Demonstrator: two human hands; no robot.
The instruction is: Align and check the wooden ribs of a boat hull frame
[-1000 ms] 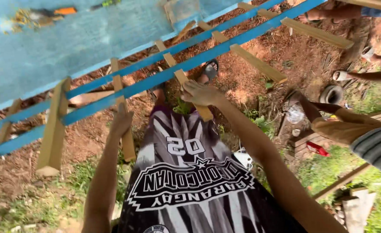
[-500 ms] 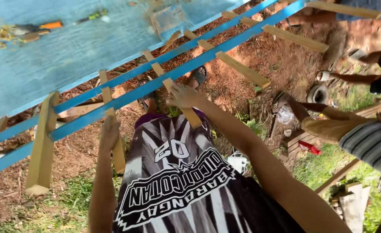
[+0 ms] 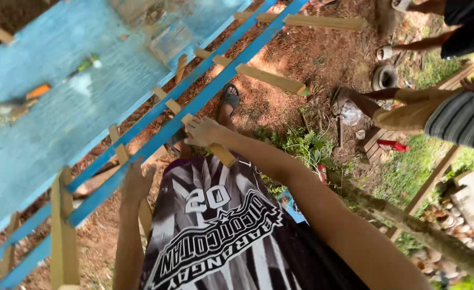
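My right hand lies on a bare wooden slat just where it passes under the long blue rail, fingers curled over the slat, clenched on it. My left hand is at about 8 o'clock from the right, pressed up against the same blue rail near the next slat; whether those fingers close round anything I cannot tell, they look laid flat. The rail runs from 7 o'clock up to 1 o'clock, a second blue rail just beside it, with pale slats crossing both at intervals. Beyond, at 10 o'clock, a blue painted surface carrying an orange-handled tool. Judgement: frame is stiff sawn timber, light per piece but long and awkward, likely rough-edged rather than slippery; best held at a slat-to-rail crossing. Another person's legs at 3 o'clock, well apart, on bare earth
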